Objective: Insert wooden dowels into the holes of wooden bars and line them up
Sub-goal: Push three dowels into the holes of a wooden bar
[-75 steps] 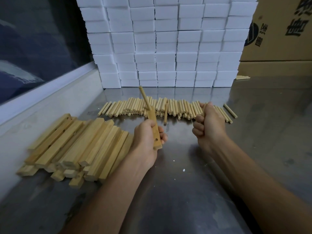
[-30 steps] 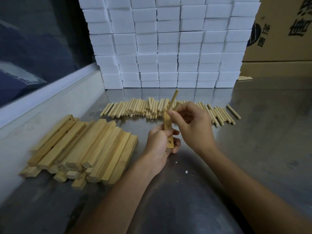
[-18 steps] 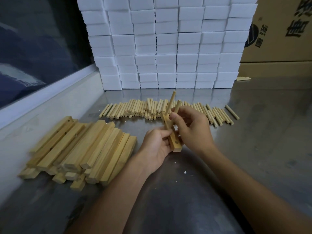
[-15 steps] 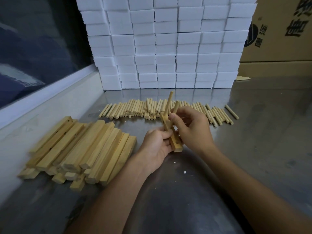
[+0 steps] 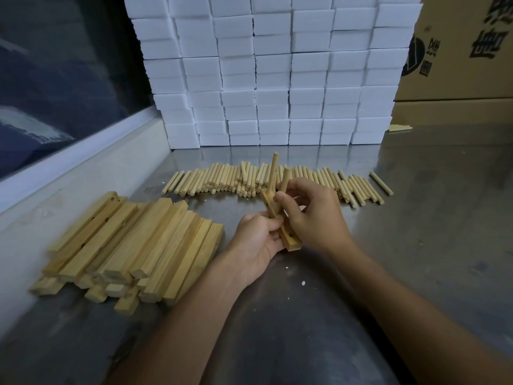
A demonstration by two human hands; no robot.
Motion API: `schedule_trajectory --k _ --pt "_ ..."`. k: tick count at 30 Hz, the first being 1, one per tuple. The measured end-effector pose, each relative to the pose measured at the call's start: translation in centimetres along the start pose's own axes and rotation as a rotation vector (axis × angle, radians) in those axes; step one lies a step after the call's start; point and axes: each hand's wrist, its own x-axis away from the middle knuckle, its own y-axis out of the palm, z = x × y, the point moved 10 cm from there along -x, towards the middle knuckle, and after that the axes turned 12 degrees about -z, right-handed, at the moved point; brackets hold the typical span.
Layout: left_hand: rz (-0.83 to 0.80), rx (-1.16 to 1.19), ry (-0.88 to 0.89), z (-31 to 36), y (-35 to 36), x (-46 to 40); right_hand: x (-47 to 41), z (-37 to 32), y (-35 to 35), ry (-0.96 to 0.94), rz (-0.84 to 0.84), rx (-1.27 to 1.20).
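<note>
Wooden bar [image 5: 281, 220] is being gripped by left hand [image 5: 258, 240] above the steel table [image 5: 416, 218] — right hand [image 5: 311, 212] pinching second dowel [image 5: 286, 177]; keeping it square to the hole should help seating.

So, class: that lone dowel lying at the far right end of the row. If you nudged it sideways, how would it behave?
The lone dowel looks round and smooth, so it would probably roll across the metal table, which seems slick. It appears short and rigid, likely light and unlikely to bend. Lying apart from the dowel row, nothing close by would stop it.
</note>
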Motion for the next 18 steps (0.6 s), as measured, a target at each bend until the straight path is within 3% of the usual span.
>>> schedule_trajectory --k 9,18 --pt "-0.005 -0.020 0.005 0.02 0.21 0.01 0.58 0.24 -0.73 0.057 0.128 0.008" --pt "-0.005 0.003 0.011 0.07 0.13 -0.02 0.31 0.10 0.08 0.044 0.009 0.017"
